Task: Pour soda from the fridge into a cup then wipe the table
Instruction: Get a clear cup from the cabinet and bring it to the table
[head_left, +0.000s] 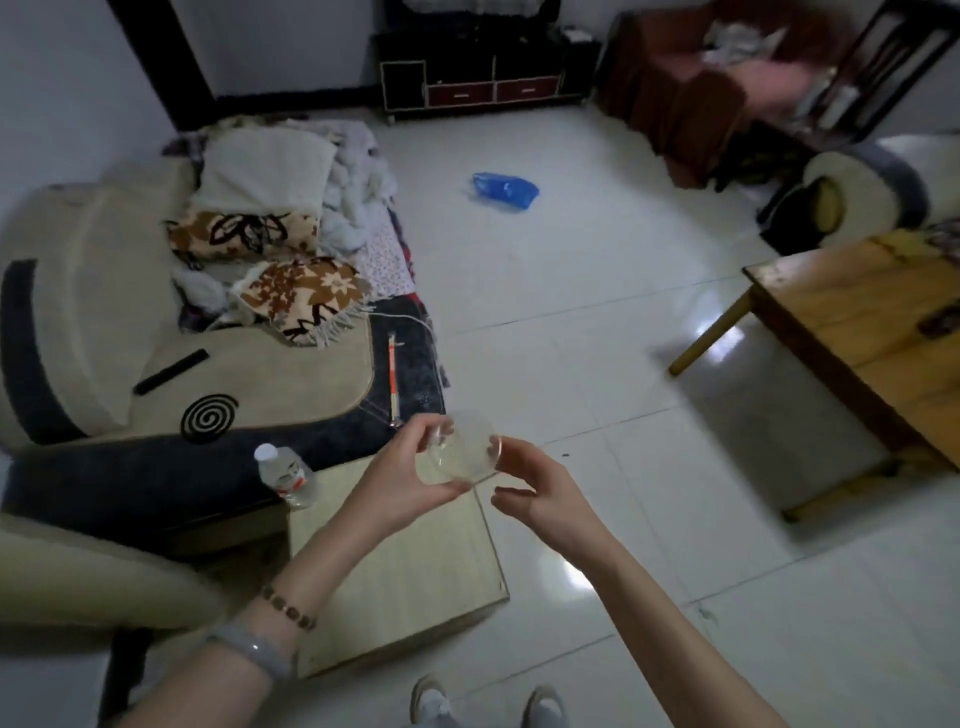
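White glossy floor tiles (571, 322) run through a living room, with a beige and dark sofa (104, 312) on the left that bears patterned blankets (291, 296) and a pale cushion (265, 166). A dark cabinet (467, 67) stands against the far wall, a blue plastic bag (504, 191) lies on the floor well apart from everything else, and a wooden coffee table (872, 332) fills the right side. Just in front of the person stands a small table (405, 582) with a pale wood top, set against the sofa's dark edge. A plastic bottle (285, 475) with a white cap and a red and white label stands upright on its far left corner. Above the far edge of this small table the left hand (410, 470) grips a clear cup (462, 454), thumb and fingers curled round its wall, with the cup tipped so that its round opening or base faces the camera; which of the two is hard to tell through the clear wall. The right hand (540, 493) is beside the cup with its fingers curled, the forefinger at the rim and the thumb just under the lower edge; whether it grips the cup or only touches it I cannot tell. The left wrist wears a beaded bracelet (288, 605) and a pale bangle (254, 649). Two shoes (431, 701) show at the bottom edge.
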